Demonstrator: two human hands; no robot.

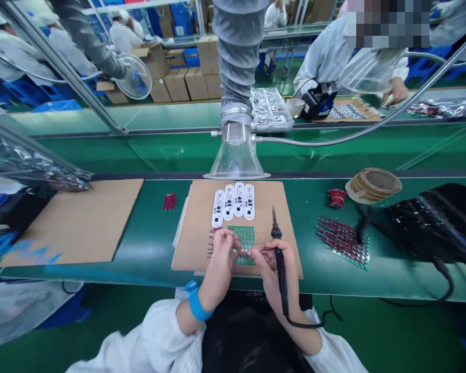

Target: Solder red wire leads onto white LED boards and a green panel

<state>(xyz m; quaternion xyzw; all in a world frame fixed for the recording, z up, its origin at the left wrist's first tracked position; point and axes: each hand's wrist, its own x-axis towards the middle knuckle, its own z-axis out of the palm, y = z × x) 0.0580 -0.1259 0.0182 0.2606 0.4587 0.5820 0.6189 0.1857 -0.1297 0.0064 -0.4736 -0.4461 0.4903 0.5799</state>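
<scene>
A green circuit board panel (246, 234) lies on a cardboard sheet (272, 199). My left hand (221, 254), with a blue wrist band, is closed in a pinch over the panel's left side; what its fingertips hold is too small to make out. Dark red wires stick out beside that hand. My right hand (281, 264) is closed on a soldering iron (280, 261), its tip pointing up and away from me. The right thumb and fingertip reach over the panel, close to the left fingertips. Several white oblong boards (238, 199) lie behind the panel.
A fume hood (238, 155) hangs over the cardboard. At right are a wired green panel (351, 251), a red wire bundle (337, 198), a tape roll (373, 185) and a black box (442, 228). Red wires (170, 201) lie left. A co-worker (330, 52) sits across.
</scene>
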